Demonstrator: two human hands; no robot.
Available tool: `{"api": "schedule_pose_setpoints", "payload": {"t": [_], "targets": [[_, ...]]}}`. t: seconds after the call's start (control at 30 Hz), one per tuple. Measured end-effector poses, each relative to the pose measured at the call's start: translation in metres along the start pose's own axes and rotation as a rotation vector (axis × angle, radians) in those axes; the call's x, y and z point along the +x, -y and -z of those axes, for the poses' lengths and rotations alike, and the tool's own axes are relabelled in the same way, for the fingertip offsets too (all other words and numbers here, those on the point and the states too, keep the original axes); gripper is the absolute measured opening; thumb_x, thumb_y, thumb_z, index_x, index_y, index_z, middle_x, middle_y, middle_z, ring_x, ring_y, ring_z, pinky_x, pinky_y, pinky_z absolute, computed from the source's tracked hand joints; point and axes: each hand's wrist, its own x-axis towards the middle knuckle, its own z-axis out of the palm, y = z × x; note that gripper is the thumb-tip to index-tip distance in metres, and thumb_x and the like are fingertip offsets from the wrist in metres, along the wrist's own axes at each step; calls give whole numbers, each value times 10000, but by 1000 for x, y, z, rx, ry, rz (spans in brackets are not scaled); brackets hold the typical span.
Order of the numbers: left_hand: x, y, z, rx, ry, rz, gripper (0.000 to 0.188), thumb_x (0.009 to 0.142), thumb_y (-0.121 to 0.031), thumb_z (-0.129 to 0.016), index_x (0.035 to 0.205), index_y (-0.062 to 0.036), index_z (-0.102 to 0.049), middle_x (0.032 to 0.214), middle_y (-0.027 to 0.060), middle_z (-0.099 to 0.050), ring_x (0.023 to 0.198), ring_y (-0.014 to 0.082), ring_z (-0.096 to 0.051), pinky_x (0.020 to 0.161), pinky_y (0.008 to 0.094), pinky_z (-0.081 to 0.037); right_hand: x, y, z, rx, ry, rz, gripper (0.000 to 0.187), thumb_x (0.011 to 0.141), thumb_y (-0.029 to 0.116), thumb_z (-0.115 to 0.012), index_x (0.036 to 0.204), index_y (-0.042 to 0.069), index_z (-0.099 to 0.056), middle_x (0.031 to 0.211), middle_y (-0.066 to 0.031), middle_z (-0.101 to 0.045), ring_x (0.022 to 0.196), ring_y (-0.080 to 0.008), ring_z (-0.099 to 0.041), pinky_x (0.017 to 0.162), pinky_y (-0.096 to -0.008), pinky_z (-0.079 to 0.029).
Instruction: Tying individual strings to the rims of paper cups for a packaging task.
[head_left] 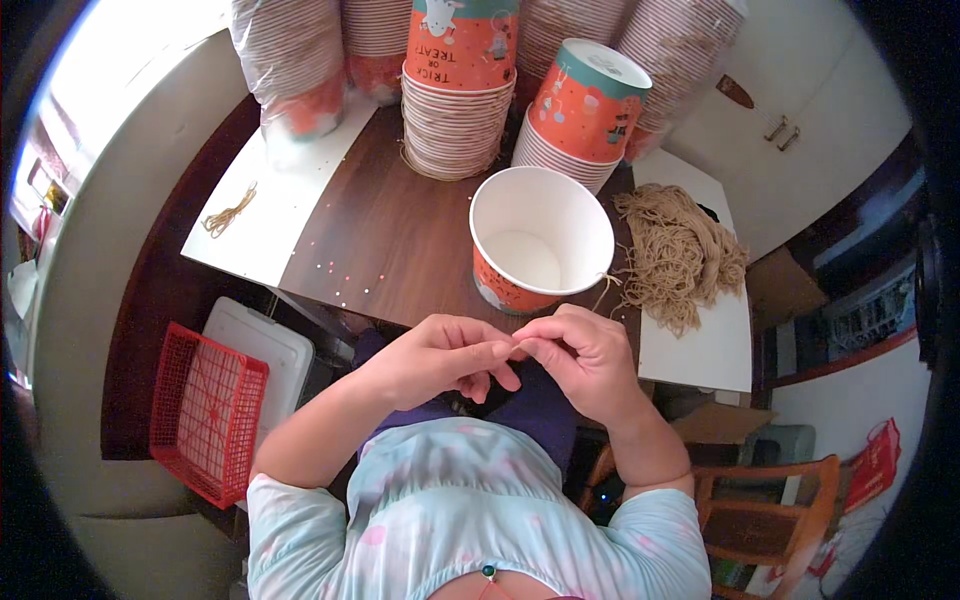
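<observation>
Both forearms bend inward; the left hand [440, 358] and right hand [580, 360] meet at pinched fingertips, the other fingers curled.

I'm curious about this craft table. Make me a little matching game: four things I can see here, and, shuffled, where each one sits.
Things:
1. open paper bucket
2. tan string bundle
3. red mesh basket
4. small string scrap

Places:
A. on the floor, to the person's left
B. on the white sheet at the table's left
C. on the brown table, just beyond both hands
D. on the white sheet right of the bucket

Pairs: 1-C, 2-D, 3-A, 4-B
</observation>
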Motion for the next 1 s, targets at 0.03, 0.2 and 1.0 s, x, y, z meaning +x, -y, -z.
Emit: {"api": "schedule_pose_setpoints", "payload": {"t": [0.03, 0.2, 1.0], "targets": [[0, 1, -1, 0, 1, -1, 245, 953, -201, -536, 1082, -4, -603, 889, 111, -690, 632, 78, -593, 582, 191, -471, -1, 0, -1, 23, -4, -13, 64, 803, 39, -672, 864, 36, -653, 714, -83, -610, 635, -191, -600, 575, -303, -472], [-4, -3, -7, 236, -119, -101, 176, 922, -172, -592, 948, -10, -658, 795, 27, -663, 656, 54, -570, 598, 194, -473, -1, 1, 5, -196, 23, 92, 31, 809, 35, -657, 834, 35, -638, 836, -87, -616, 755, -236, -603, 651, -319, -479], [-15, -10, -15, 543, -205, -257, 126, 841, -79, -649, 886, 38, -660, 751, 50, -644, 688, 69, -571, 593, 254, -470, -13, -1, -4, -299, 25, 382, 247, 696, -18, -720, 906, 35, -600, 823, -97, -565, 662, -230, -589, 551, -311, -491]]}}
